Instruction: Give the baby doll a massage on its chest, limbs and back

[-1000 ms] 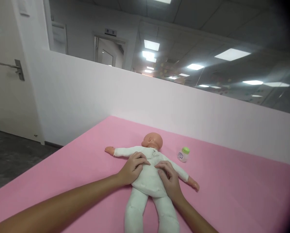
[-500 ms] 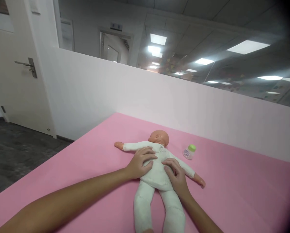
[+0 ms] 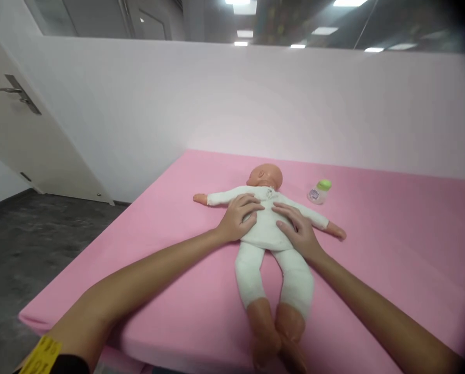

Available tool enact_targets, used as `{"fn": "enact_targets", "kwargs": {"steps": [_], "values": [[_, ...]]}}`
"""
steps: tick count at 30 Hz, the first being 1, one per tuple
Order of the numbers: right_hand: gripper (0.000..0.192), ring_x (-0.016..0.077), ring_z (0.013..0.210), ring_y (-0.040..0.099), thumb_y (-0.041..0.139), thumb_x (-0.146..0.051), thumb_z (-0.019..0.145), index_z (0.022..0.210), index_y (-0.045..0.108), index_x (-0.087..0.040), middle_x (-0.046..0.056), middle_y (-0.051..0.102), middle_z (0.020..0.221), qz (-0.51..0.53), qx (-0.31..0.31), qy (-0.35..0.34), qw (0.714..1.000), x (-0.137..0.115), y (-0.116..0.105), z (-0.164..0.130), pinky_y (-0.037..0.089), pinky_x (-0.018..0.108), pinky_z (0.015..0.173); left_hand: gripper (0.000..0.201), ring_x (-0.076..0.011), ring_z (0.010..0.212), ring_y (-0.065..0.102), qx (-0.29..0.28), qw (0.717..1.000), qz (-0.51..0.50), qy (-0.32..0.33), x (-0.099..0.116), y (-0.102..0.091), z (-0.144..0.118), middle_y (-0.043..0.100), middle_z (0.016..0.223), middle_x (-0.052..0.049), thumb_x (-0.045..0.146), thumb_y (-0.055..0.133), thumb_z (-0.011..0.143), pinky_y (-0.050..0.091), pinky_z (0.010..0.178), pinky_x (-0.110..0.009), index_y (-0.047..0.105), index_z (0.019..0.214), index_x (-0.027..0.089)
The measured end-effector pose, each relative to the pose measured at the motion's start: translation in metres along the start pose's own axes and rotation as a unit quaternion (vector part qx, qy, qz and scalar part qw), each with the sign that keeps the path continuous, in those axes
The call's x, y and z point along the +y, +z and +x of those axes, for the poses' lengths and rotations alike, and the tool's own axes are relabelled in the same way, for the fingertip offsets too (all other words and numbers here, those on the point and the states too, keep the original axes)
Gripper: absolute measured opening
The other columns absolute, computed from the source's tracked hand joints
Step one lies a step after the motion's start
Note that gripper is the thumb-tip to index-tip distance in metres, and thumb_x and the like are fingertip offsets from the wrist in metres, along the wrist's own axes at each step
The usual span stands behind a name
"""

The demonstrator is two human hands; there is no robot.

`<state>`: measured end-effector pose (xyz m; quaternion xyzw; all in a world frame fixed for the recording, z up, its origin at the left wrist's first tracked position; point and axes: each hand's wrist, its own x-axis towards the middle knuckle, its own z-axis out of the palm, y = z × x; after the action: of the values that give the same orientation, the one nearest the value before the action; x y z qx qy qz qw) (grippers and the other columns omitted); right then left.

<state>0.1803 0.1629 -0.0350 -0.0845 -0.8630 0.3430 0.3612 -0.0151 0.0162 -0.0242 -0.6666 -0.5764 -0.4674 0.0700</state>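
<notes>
A baby doll with a white cloth body lies face down, its head turned to the left and its arms stretched out sideways. My left hand lies on the left side of its back, fingers extended and slightly apart. On the right side of the back rests my right hand, its fingers also stretched out and a little spread. Between the two sets of fingertips a strip of white cloth shows. Neither hand grips anything. A small clear jar with a green lid stands beyond the doll's right-hand arm.
The doll lies on a pink-covered table. A white wall borders its far edge, with windows above. At the left are a door with a metal handle and a dark grey floor.
The camera view has tilted down, so the doll's feet and the table's near edge now show. Both hands remain on the doll's back, with the right hand's fingers a little straighter.
</notes>
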Motion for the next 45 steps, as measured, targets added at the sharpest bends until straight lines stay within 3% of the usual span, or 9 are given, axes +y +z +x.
{"fn": "enact_targets", "kwargs": {"steps": [5, 15, 24, 37, 40, 45], "values": [[0.034, 0.0283, 0.139, 0.052, 0.062, -0.034, 0.099, 0.133, 0.067, -0.035, 0.003, 0.062, 0.146, 0.001, 0.000, -0.002, 1.000, -0.002, -0.002, 0.000, 0.038, 0.054, 0.119, 0.030, -0.0277, 0.133, 0.051, -0.012, 1.000, 0.009, -0.007, 0.003, 0.001, 0.002, 0.066, 0.127, -0.007, 0.018, 0.049, 0.097, 0.037, 0.116, -0.050, 0.071, 0.116, 0.023], [0.024, 0.0281, 0.127, 0.060, 0.064, -0.031, 0.096, 0.119, 0.073, -0.032, 0.005, 0.070, 0.131, -0.011, 0.025, -0.037, 0.999, 0.002, -0.004, 0.003, 0.044, 0.053, 0.113, 0.028, -0.0253, 0.113, 0.056, -0.007, 0.999, 0.022, -0.025, 0.007, 0.001, 0.007, 0.064, 0.111, -0.008, 0.016, 0.048, 0.095, 0.044, 0.107, -0.045, 0.072, 0.109, 0.022], [0.023, 0.0275, 0.131, 0.058, 0.058, -0.031, 0.099, 0.115, 0.074, -0.031, 0.005, 0.068, 0.134, 0.015, 0.023, 0.007, 1.000, -0.003, -0.003, 0.002, 0.044, 0.053, 0.113, 0.030, -0.0259, 0.112, 0.056, -0.021, 0.999, 0.028, -0.033, 0.008, 0.001, 0.008, 0.064, 0.111, -0.007, 0.016, 0.046, 0.096, 0.043, 0.105, -0.046, 0.071, 0.111, 0.022], [0.029, 0.0278, 0.137, 0.054, 0.055, -0.033, 0.100, 0.124, 0.071, -0.032, 0.003, 0.066, 0.140, 0.004, 0.011, -0.005, 1.000, -0.001, -0.006, 0.001, 0.039, 0.054, 0.119, 0.032, -0.0263, 0.115, 0.053, -0.042, 0.997, 0.041, -0.049, 0.009, 0.001, 0.007, 0.063, 0.115, -0.007, 0.015, 0.045, 0.095, 0.041, 0.108, -0.045, 0.070, 0.114, 0.022], [0.030, 0.0267, 0.140, 0.052, 0.058, -0.033, 0.099, 0.126, 0.071, -0.032, 0.003, 0.063, 0.145, 0.034, 0.013, 0.021, 0.999, -0.005, -0.003, 0.001, 0.038, 0.052, 0.121, 0.032, -0.0263, 0.114, 0.053, -0.038, 0.998, 0.032, -0.047, 0.008, 0.000, 0.007, 0.063, 0.115, -0.007, 0.016, 0.044, 0.095, 0.041, 0.108, -0.045, 0.070, 0.113, 0.022], [0.028, 0.0272, 0.139, 0.054, 0.062, -0.030, 0.095, 0.121, 0.074, -0.028, 0.004, 0.066, 0.143, 0.112, 0.065, 0.126, 0.984, -0.014, 0.009, 0.001, 0.037, 0.052, 0.123, 0.035, -0.0271, 0.114, 0.054, -0.031, 0.998, 0.002, -0.054, 0.005, 0.000, 0.008, 0.064, 0.112, -0.007, 0.013, 0.045, 0.087, 0.040, 0.108, -0.047, 0.071, 0.109, 0.021]]}}
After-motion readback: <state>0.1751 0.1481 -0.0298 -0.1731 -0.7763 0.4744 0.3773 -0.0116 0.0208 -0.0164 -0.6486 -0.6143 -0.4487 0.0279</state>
